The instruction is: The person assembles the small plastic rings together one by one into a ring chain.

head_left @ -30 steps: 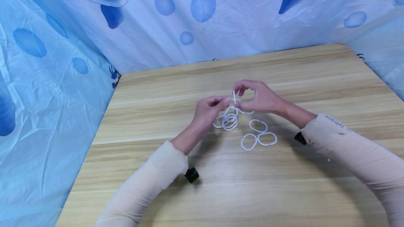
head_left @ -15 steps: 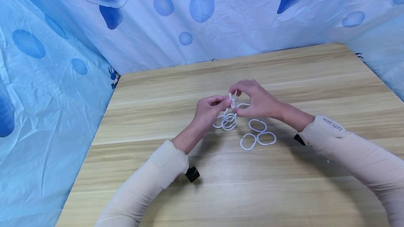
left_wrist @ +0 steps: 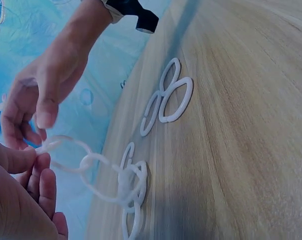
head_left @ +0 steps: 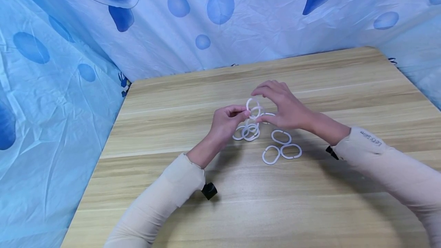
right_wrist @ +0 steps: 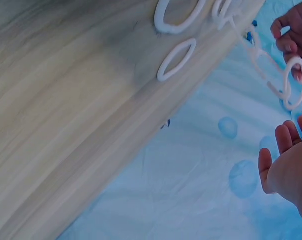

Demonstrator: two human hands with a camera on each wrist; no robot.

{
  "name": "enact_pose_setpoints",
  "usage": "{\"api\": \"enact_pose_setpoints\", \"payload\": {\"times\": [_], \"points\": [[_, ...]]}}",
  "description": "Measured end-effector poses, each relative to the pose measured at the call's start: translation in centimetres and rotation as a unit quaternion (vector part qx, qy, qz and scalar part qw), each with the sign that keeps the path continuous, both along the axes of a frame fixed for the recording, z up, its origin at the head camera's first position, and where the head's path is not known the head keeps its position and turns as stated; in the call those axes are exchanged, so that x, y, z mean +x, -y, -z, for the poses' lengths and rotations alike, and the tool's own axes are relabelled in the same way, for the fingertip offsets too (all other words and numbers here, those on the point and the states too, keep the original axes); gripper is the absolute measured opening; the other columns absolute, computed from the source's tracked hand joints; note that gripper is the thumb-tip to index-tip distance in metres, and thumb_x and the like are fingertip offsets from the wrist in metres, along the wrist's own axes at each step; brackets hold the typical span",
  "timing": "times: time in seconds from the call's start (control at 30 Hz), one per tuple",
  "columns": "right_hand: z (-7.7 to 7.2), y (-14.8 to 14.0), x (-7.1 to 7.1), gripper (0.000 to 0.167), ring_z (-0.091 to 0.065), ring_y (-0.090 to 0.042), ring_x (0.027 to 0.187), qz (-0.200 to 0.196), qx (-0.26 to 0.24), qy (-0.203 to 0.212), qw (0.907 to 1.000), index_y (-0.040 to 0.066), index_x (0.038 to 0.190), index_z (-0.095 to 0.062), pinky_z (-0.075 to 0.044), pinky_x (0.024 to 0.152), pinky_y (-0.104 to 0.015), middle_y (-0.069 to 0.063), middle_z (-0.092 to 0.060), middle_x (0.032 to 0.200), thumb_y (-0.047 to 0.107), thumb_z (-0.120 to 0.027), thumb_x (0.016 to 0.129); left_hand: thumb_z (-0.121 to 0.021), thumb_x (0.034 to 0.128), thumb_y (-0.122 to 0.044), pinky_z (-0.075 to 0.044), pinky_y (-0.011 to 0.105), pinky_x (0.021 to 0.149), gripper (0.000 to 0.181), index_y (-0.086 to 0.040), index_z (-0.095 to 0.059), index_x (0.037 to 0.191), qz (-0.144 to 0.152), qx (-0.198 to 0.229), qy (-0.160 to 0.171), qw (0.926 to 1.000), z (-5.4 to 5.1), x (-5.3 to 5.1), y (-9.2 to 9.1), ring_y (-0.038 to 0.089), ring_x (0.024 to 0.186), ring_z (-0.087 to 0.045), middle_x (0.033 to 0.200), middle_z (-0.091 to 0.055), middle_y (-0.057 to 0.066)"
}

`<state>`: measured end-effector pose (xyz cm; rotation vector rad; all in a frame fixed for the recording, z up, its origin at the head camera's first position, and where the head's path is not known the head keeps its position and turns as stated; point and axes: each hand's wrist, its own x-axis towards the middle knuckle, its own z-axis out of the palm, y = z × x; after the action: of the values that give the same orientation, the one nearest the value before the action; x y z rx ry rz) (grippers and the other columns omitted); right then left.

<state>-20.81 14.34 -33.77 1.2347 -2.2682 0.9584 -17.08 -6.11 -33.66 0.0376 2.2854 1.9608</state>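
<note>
My left hand [head_left: 225, 121] pinches a white plastic C-shaped link [left_wrist: 71, 138] between thumb and fingers. From it hangs a chain of linked white rings [left_wrist: 86, 182], whose lower links [head_left: 244, 137] lie heaped on the table. To its right my right hand [head_left: 289, 106] is apart from the held link, thumb and fingers spread with nothing between them. In the right wrist view, the held link [right_wrist: 287, 102] hangs above the right fingers. A loose link [head_left: 269, 113] lies by the right thumb, partly hidden.
Nearer me on the wooden table [head_left: 241, 209] lie three loose links, a left one [head_left: 263, 157], a right one [head_left: 300, 150] and an upper one [head_left: 273, 135]. A blue patterned curtain [head_left: 155, 41] hangs behind and beside the table.
Earlier the right hand held a link against the one in the left hand. Now its fingers have let go and drawn up and apart. The left hand has barely moved.
</note>
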Motion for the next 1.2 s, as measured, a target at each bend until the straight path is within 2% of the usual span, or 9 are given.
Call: {"api": "enact_pose_setpoints", "payload": {"times": [0.13,0.33,0.47,0.53,0.67,0.77,1.0,1.2], "points": [[-0.2,-1.1,-0.2,0.061,-0.049,-0.024,0.095,0.021,-0.028,0.018,0.9992,0.004,0.119,-0.059,-0.031,0.086,-0.043,-0.007,-0.059,0.113,0.011,-0.089,0.065,-0.072,0.0865,-0.011,-0.047,0.02,0.072,0.017,0.0,-0.072,0.1,-0.016,-0.016,-0.019,0.9996,0.1,-0.1,0.0,0.009,0.081,-0.059,0.089,-0.069,0.004],[0.0,-2.3,-0.3,0.057,-0.05,-0.024,0.096,0.049,-0.04,0.073,0.9953,0.006,0.117,-0.06,-0.035,0.088,-0.04,-0.006,-0.059,0.111,0.006,-0.088,0.067,-0.073,0.0855,-0.01,-0.046,0.019,0.068,0.01,-0.004,-0.073,0.094,-0.031,-0.027,-0.036,0.9985,0.1,-0.1,-0.1,0.01,0.078,-0.057,0.088,-0.069,0.004],[0.3,-3.0,-0.4,0.054,-0.051,-0.023,0.094,0.052,-0.032,0.088,0.9942,0.007,0.116,-0.061,-0.036,0.085,-0.036,-0.003,-0.059,0.106,0.006,-0.087,0.068,-0.073,0.0853,-0.009,-0.048,0.02,0.07,0.009,-0.004,-0.073,0.093,-0.04,-0.02,-0.031,0.9985,0.1,-0.1,-0.1,0.009,0.079,-0.058,0.089,-0.07,0.004],[0.5,-3.3,-0.4,0.052,-0.051,-0.023,0.093,0.051,-0.027,0.092,0.9941,0.007,0.115,-0.061,-0.036,0.084,-0.035,-0.002,-0.06,0.104,0.006,-0.086,0.069,-0.073,0.0854,-0.009,-0.05,0.025,0.076,0.01,-0.004,-0.073,0.094,-0.042,-0.011,-0.027,0.9987,0.0,-0.1,0.0,0.009,0.08,-0.058,0.09,-0.07,0.004],[0.8,-4.0,-0.3,0.047,-0.052,-0.02,0.091,0.045,-0.011,0.108,0.9931,0.006,0.113,-0.063,-0.037,0.083,-0.035,-0.003,-0.062,0.101,0.003,-0.084,0.071,-0.072,0.0861,-0.008,-0.05,0.042,0.089,0.011,-0.002,-0.072,0.095,-0.04,0.014,-0.017,0.999,0.1,-0.1,0.0,0.009,0.08,-0.059,0.092,-0.071,0.004],[1.1,-4.4,-0.3,0.047,-0.053,-0.018,0.091,0.038,0.005,0.129,0.991,0.005,0.114,-0.065,-0.038,0.084,-0.037,-0.003,-0.063,0.101,0.002,-0.083,0.071,-0.071,0.0867,-0.008,-0.047,0.049,0.093,0.011,-0.002,-0.071,0.096,-0.037,0.025,-0.01,0.999,0.1,0.0,0.1,0.011,0.08,-0.059,0.092,-0.071,0.004],[2.1,-5.0,-0.6,0.047,-0.055,-0.029,0.089,0.009,0.029,0.146,0.9889,0.0,0.116,-0.065,-0.038,0.082,-0.039,-0.009,-0.067,0.098,-0.005,-0.08,0.072,-0.07,0.088,-0.009,-0.046,0.049,0.094,0.018,0.003,-0.069,0.102,-0.032,0.032,-0.008,0.9989,0.1,0.0,0.2,0.011,0.078,-0.059,0.088,-0.068,0.003],[3.1,-5.3,-1.2,0.05,-0.054,-0.031,0.093,0.015,0.087,0.197,0.9763,-0.001,0.121,-0.061,-0.039,0.083,-0.044,-0.013,-0.064,0.099,-0.004,-0.078,0.074,-0.069,0.0881,-0.007,-0.048,0.047,0.094,0.016,0.004,-0.069,0.1,-0.032,0.039,-0.002,0.9987,0.1,0.0,0.1,0.011,0.077,-0.06,0.088,-0.069,0.003]]}}
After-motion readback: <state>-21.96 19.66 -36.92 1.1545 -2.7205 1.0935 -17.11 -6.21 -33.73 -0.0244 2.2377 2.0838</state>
